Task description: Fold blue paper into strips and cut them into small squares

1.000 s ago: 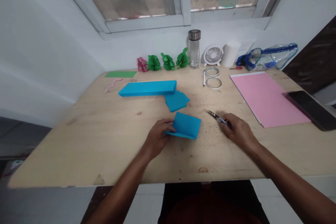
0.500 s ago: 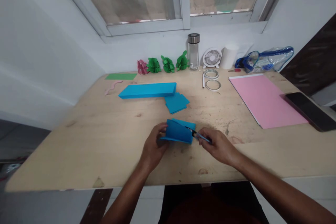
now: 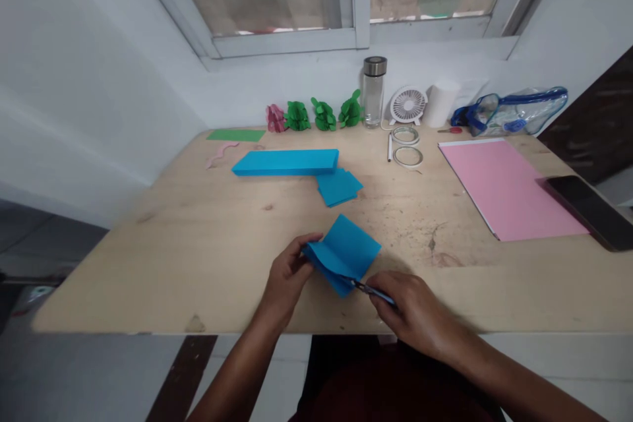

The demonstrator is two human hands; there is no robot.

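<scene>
Near the table's front, my left hand [image 3: 287, 277] pinches the left corner of a folded blue sheet of paper [image 3: 353, 244], which stands partly opened with a raised flap. In my right hand [image 3: 408, 306] is a utility knife [image 3: 373, 291] with a light blue handle and a dark front end. Its blade lies at the fold, near the paper's lower corner; part of the blade is hidden by the flap. Just beyond the sheet rest several small blue paper pieces [image 3: 341, 188], partly beside a long folded blue paper strip [image 3: 287, 161].
Along the wall stand green paper shapes [image 3: 324, 115], a pink one [image 3: 275, 119], a glass bottle [image 3: 373, 95] and a small white fan [image 3: 408, 105]. Tape rolls [image 3: 408, 166] lie in front. Pink paper [image 3: 514, 191] and a phone [image 3: 593, 211] occupy the right side.
The blue sheet has turned and its fold has opened wider. My right hand and the utility knife have moved down toward the table's front edge. The view has shifted slightly.
</scene>
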